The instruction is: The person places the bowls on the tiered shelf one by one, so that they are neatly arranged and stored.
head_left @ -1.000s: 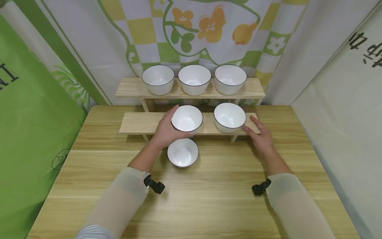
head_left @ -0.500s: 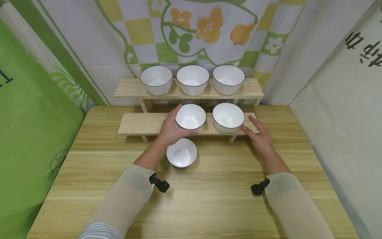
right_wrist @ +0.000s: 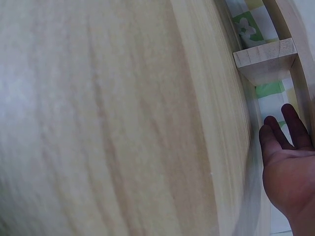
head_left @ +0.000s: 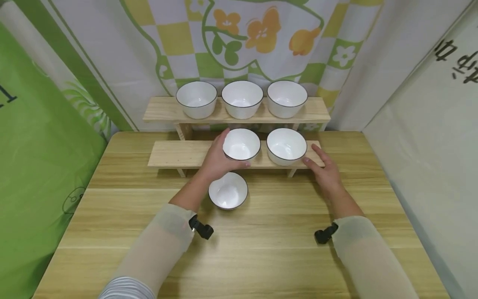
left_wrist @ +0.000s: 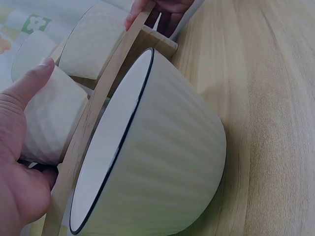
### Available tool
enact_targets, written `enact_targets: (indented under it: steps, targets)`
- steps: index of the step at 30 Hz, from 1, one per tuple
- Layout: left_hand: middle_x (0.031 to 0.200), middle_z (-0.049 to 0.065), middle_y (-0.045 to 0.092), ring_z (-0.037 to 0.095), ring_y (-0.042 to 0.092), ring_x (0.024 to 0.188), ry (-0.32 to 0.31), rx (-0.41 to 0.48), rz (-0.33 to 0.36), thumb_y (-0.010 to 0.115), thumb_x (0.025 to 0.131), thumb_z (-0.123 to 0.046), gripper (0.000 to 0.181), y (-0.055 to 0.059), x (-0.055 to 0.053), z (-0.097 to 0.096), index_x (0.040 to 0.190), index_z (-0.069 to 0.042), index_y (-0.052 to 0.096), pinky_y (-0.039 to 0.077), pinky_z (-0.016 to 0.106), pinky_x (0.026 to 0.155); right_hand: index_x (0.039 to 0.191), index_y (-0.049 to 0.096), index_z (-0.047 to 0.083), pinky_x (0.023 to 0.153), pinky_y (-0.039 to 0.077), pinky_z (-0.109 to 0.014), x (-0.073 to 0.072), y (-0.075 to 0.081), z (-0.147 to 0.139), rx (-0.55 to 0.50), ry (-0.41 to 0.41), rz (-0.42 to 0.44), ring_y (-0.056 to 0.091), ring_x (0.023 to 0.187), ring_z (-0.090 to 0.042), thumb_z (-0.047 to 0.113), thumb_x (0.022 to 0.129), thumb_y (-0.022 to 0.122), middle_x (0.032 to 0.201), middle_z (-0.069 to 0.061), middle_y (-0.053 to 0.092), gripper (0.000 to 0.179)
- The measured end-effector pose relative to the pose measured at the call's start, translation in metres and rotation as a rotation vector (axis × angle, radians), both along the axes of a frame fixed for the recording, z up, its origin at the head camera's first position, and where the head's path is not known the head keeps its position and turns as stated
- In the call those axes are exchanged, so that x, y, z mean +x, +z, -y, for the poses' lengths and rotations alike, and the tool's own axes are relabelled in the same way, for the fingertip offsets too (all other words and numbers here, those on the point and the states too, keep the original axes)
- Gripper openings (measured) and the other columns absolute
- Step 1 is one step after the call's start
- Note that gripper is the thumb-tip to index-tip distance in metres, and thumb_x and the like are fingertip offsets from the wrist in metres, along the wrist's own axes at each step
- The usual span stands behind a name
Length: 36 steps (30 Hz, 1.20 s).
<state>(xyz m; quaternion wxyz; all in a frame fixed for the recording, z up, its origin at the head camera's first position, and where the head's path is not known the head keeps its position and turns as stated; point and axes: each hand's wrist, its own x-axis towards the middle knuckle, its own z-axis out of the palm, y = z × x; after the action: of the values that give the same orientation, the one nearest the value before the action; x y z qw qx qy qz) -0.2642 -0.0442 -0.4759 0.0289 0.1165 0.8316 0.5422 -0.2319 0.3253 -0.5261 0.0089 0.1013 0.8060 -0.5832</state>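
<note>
My left hand (head_left: 220, 160) grips a white, dark-rimmed bowl (head_left: 243, 144) on the lower wooden shelf (head_left: 175, 153), with its thumb along the front and fingers around the left side. The left wrist view shows this bowl (left_wrist: 51, 118) between thumb and fingers. Close by on the right, a matching bowl (head_left: 286, 146) rests on the same shelf. My right hand (head_left: 326, 172) holds the right end of that shelf, its thumb near the right bowl. In the right wrist view several fingers (right_wrist: 270, 140) reach beneath the board. Another bowl (head_left: 228, 191) stands on the table below my left hand.
Three matching bowls stand in a row on the upper shelf (head_left: 160, 110), including the left one (head_left: 196, 100). A patterned curtain (head_left: 179, 37) hangs behind. The wooden table (head_left: 261, 249) extends toward me, with a green panel (head_left: 41, 166) on the left.
My left hand has slid its bowl to the right along the lower shelf, closer to the right bowl. My right hand stays at the shelf's end.
</note>
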Motion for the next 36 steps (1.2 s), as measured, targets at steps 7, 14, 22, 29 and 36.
enact_targets:
  steps: [7,14,22,29,36]
  targets:
    - [0.168,0.01,0.024,0.029,0.028,0.151,-0.019,0.036,-0.001,0.101,0.063,-0.047,0.141,-0.001,0.002,0.002,0.168,-0.022,0.01,0.027,0.05,0.123,0.164,0.034,0.028,0.127,0.008,-0.054,0.001,0.001,-0.001,0.016,0.006,-0.007,0.008,0.158,-0.03,0.045,0.097,0.074,0.172,-0.006,0.018,0.08]
    - [0.169,0.008,0.024,0.019,0.025,0.154,-0.034,0.139,-0.006,0.1,0.069,-0.034,0.138,-0.003,0.009,0.013,0.168,-0.018,0.007,0.026,0.031,0.124,0.163,0.035,0.031,0.127,0.013,-0.05,0.001,0.0,0.0,-0.016,-0.001,-0.013,0.014,0.157,-0.028,0.045,0.096,0.075,0.172,-0.006,0.019,0.08]
    - [0.169,0.01,0.026,0.02,0.029,0.153,-0.074,0.275,0.008,0.098,0.071,-0.013,0.132,-0.007,0.02,0.026,0.168,-0.016,0.008,0.025,0.033,0.125,0.163,0.036,0.033,0.126,0.018,-0.05,0.003,0.002,0.002,-0.008,-0.011,-0.02,0.02,0.155,-0.031,0.048,0.095,0.075,0.172,-0.008,0.02,0.079]
    - [0.165,0.008,0.034,0.026,0.035,0.151,-0.082,0.269,-0.057,0.095,0.076,-0.009,0.121,-0.014,0.031,0.04,0.167,-0.018,0.017,0.031,0.038,0.123,0.163,0.036,0.032,0.126,0.018,-0.05,0.003,0.005,0.004,-0.006,-0.01,-0.022,0.021,0.155,-0.031,0.047,0.096,0.074,0.171,-0.01,0.021,0.079]
    - [0.158,0.01,0.042,0.026,0.043,0.145,-0.092,0.264,-0.094,0.094,0.077,-0.011,0.107,-0.019,0.046,0.053,0.162,-0.008,0.03,0.038,0.035,0.119,0.163,0.035,0.034,0.127,0.012,-0.052,0.004,0.006,0.004,0.021,-0.005,-0.007,0.014,0.157,-0.03,0.051,0.095,0.074,0.171,-0.008,0.021,0.08]
